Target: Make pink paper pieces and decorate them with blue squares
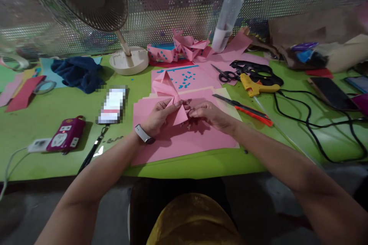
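Both hands meet over a stack of pink paper sheets (184, 141) on the green table (57, 122). My left hand (159, 116), a watch on its wrist, pinches a small folded pink paper piece (180, 115) with a pointed triangular flap. My right hand (211, 115) has its fingers curled onto the same folded piece from the right. Another folded pink piece (162, 86) lies just behind my hands, beside a pink sheet dotted with blue bits (186, 78).
Scissors (227, 75), a yellow glue gun (255, 87) with a black cable, and a utility knife (243, 109) lie to the right. A fan base (129, 61), blue cloth (79, 72), power strip (66, 134), bottle (227, 21) and finished pink pieces (178, 48) surround the work.
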Available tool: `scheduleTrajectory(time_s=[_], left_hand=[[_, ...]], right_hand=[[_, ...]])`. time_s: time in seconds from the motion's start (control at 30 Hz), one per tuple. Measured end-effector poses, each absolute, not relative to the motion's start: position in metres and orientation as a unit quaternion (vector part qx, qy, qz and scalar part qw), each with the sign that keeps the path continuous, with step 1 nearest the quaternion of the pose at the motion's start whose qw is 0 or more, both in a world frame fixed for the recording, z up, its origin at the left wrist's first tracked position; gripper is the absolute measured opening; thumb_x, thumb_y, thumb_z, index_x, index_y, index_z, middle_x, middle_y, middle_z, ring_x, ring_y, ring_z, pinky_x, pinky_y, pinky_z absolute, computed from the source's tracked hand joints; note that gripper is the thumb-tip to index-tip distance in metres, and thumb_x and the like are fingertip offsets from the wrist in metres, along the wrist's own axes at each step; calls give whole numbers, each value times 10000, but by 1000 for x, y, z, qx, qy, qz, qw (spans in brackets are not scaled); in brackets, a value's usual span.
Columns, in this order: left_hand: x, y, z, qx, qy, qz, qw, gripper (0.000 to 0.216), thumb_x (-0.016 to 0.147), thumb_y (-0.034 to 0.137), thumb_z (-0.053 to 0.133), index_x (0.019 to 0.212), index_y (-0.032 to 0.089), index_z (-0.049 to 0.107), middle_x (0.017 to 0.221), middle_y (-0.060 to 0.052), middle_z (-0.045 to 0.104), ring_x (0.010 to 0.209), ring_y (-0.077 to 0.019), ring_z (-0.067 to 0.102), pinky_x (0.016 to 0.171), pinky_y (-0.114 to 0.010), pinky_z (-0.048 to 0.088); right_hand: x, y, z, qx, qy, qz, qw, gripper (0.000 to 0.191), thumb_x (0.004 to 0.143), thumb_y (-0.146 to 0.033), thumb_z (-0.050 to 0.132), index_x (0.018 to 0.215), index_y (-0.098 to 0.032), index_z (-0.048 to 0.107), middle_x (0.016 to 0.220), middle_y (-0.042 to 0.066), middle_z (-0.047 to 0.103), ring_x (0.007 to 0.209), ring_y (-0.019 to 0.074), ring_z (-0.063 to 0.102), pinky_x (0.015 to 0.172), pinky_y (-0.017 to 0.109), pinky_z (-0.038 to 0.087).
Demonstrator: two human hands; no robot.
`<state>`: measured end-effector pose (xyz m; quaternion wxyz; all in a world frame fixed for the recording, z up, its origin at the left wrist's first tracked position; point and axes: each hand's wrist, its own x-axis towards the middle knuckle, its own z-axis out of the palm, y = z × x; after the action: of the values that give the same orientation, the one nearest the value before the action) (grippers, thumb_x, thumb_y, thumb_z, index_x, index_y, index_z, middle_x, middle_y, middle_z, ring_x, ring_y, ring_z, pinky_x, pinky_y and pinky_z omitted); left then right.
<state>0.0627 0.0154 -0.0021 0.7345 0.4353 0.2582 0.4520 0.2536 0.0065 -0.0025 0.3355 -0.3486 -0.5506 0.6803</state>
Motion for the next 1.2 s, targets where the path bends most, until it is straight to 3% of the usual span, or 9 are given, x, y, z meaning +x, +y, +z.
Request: scheduleTrajectory(time_s=[0.13,0.27,0.37,0.77,0.9,1.2], left_hand=[[61,16,-3,433,253,442,744,121,799,249,779,753,145,740,668,-10,701,603,-90,637,616,-196,498],[60,18,-8,447,261,434,738,174,814,281,764,910,135,759,796,-53,740,735,-147,694,717,-251,528],[59,19,-9,447,271,440,730,165,806,273,769,890,131,761,828,-60,745,785,-151,701,760,-245,526],[60,15,-1,456,305,406,731,215,750,327,818,813,138,739,642,-11,664,606,-113,624,610,-232,498],[57,18,-2,471,315,416,711,209,779,350,797,799,152,732,530,18,595,467,-78,537,497,-207,432],[61,16,2,459,286,408,735,199,780,328,795,783,137,741,580,-12,647,521,-110,593,547,-235,491]], right_hand=[[255,7,-5,-334,-557,682,336,171,710,-327,736,712,-159,769,641,40,727,559,104,601,567,227,457],[254,6,-4,-334,-555,682,341,176,717,-330,748,747,-160,782,652,43,734,581,107,614,582,228,463],[254,6,-2,-349,-549,676,347,156,697,-315,756,710,-161,776,617,31,717,541,93,585,543,216,444],[254,4,2,-367,-521,713,291,223,696,-331,793,670,-122,718,587,40,699,473,85,580,458,196,454],[255,3,10,-359,-498,740,273,284,719,-394,747,732,-110,751,728,100,756,569,132,662,521,226,530],[253,2,9,-332,-502,751,272,206,694,-330,753,728,-127,766,710,79,758,544,122,653,506,221,538]])
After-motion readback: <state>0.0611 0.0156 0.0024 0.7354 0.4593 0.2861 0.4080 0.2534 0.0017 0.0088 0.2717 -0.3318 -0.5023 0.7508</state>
